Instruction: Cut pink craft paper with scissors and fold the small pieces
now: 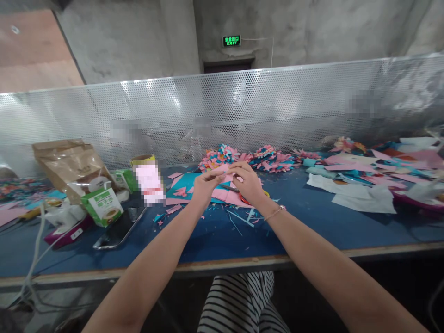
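Observation:
Both of my hands meet over the middle of the blue table. My left hand (206, 184) pinches the left side of a small piece of pink paper (225, 172), and my right hand (248, 181) grips its right side. Under my right hand lies a pair of scissors (229, 188), partly hidden, with red and yellow on the handles. Pink sheets (229, 196) and blue sheets (189, 181) are spread below my hands. Small pink cut pieces (180, 192) rest to the left, and paper scraps (248, 219) lie nearer the edge.
Behind my hands sit fluffy pink and blue paper flowers (272, 159) against a perforated metal screen (277, 101). At left are a phone (120, 229), a green box (102, 206), a brown paper bag (71, 166) and a purple tissue box (71, 233). White sheets (364, 199) lie right.

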Demonstrator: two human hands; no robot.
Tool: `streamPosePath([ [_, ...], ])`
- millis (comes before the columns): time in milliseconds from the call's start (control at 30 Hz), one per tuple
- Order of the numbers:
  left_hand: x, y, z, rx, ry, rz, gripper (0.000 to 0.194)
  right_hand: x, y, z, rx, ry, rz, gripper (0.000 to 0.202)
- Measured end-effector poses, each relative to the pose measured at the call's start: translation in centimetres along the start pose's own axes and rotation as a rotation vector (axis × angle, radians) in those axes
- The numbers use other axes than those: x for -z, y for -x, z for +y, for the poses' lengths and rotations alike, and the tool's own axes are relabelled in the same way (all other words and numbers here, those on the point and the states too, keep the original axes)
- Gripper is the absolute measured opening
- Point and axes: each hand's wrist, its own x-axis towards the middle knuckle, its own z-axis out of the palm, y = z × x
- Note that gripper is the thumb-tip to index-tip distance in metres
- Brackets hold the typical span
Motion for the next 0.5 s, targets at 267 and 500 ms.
streamPosePath([
  [267, -0.21, 0.2, 0.11, -0.054, 0.02, -0.035, 0.019, -0.07, 0.01, -0.3, -0.072, -0.075, 0.079, 0.021],
  [500, -0.42, 0.47, 0.5, -0.007, 0.016, -0.054, 0.022, -0.12, -0.07, -0.19, -0.123, -0.1, 0.073, 0.017],
])
